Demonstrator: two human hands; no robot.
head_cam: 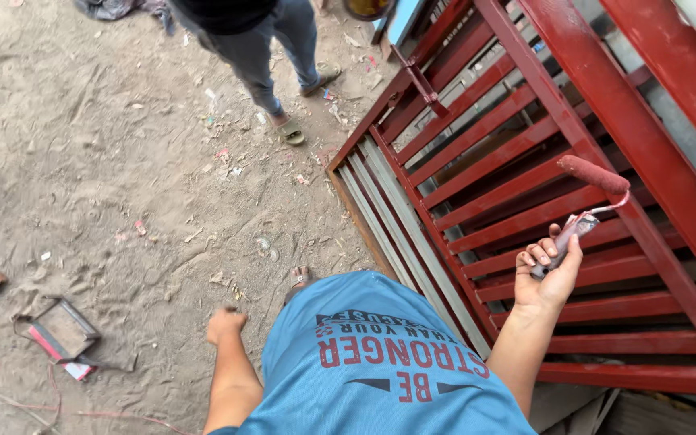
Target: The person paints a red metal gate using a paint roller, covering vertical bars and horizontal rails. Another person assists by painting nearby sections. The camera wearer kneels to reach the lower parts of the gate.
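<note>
I see the right hand (548, 274) clamped on the handle of a small paint roller (594, 193), raised over the red metal gate frame (525, 185), roller sleeve coated red and just above a slanted bar. Left hand (225, 322) hangs by my side, curled into a loose fist, holding nothing, over the sandy ground (122, 161). Another person's legs (271, 56) stand near the gate's far corner

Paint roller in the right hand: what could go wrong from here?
The right hand grips the paint roller by the handle end only, so it could slip or drip onto the blue shirt. Another person stands near the red metal gate and might brush wet paint.
</note>
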